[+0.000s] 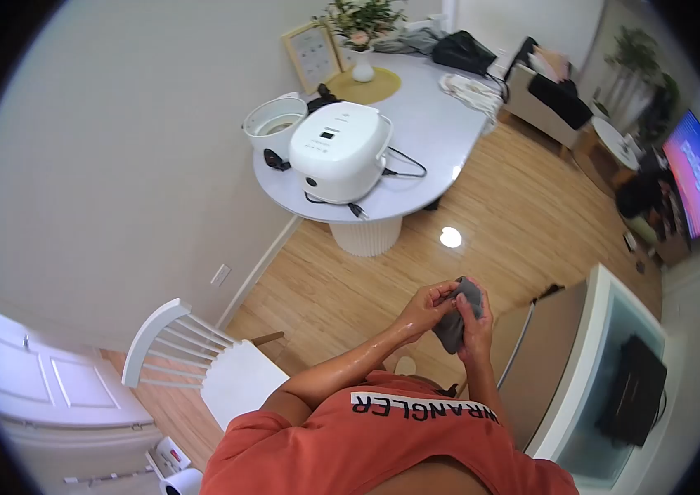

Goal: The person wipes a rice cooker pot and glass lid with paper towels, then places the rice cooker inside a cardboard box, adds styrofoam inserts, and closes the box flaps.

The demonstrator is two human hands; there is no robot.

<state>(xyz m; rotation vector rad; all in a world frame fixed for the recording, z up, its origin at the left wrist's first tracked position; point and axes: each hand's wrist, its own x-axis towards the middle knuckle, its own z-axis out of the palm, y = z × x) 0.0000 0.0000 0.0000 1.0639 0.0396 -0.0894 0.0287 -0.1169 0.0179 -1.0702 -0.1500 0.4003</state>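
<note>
A small grey cloth (451, 328) is bunched up between my two hands, in front of my body. My left hand (429, 307) pinches its upper left side, with the fingers bent. Around its right side my right hand (475, 323) is wrapped, the thumb pressed on the fabric. Both forearms look wet. Part of the cloth hangs below the fingers, and some of it is hidden inside the hands.
Ahead, a white table (441, 124) holds a white rice cooker (340, 153) with cords, a white round pot (274, 124) and a vase (361, 66). A white chair (238, 375) stands at left. At right is a glass-topped cabinet (602, 396), with a television (699, 173) beyond.
</note>
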